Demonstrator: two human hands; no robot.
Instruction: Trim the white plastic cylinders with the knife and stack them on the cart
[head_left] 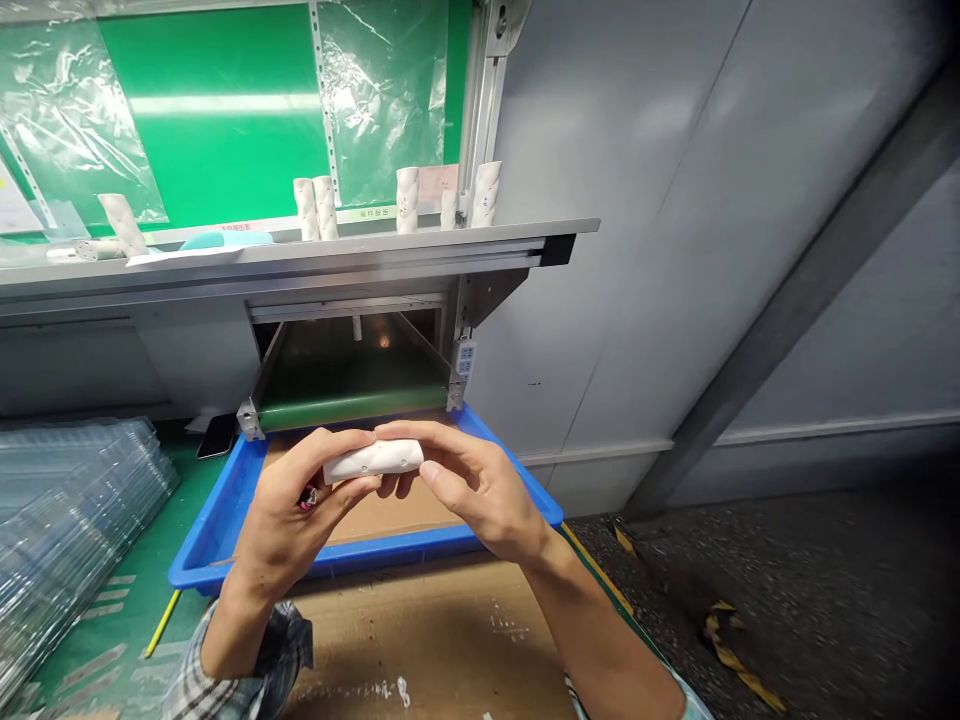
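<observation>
Both my hands hold one small white moulded plastic part [373, 459] level above a blue tray [217, 535]. My left hand [289, 520] pinches its left end between thumb and fingers, and a small dark red thing shows in its palm. My right hand [469, 485] grips the right end, fingers curled over the top and thumb below. The part is oblong with small holes along its side.
A green conveyor belt [352, 405] ends just above the tray's far edge. Several similar white parts [407, 199] stand on the grey shelf [300, 250] above. Stacked clear plastic trays [67, 510] lie at left. Cardboard [427, 640] lies below my wrists. A grey wall and dark floor are at right.
</observation>
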